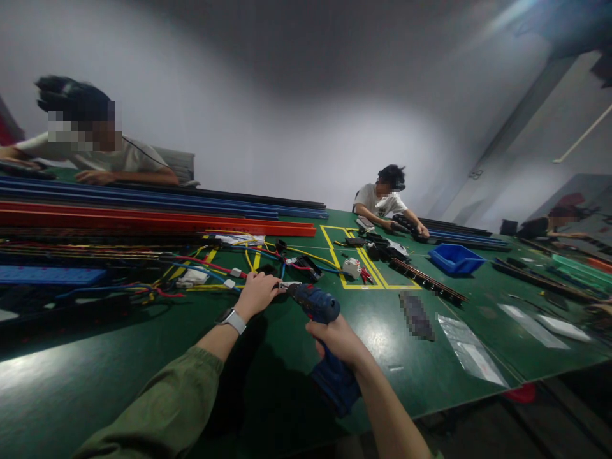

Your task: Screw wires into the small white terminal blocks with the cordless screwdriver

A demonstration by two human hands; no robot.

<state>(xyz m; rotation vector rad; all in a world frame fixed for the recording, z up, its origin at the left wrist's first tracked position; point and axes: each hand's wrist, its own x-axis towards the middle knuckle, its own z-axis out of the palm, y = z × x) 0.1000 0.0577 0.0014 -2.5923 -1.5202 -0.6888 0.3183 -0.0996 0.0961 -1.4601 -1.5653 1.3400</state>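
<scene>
My right hand (337, 338) is wrapped round the grip of a blue cordless drill (318, 302), whose nose points left. My left hand (259, 293), with a watch on the wrist, has its fingers closed at the tip of the drill; what they pinch is too small to make out. Just left of those fingers lie red and blue wires with white connectors (236, 273). Beyond the drill, a black part (308, 268) and a white connector block (352, 268) rest on the green table (382, 357).
Long red rails (191, 223) and blue rails (143, 199) lie along the left back. A blue bin (456, 259), a brown strip (430, 280), a blurred dark object (417, 315) and plastic bags (471, 350) are at right. Several people sit round the table.
</scene>
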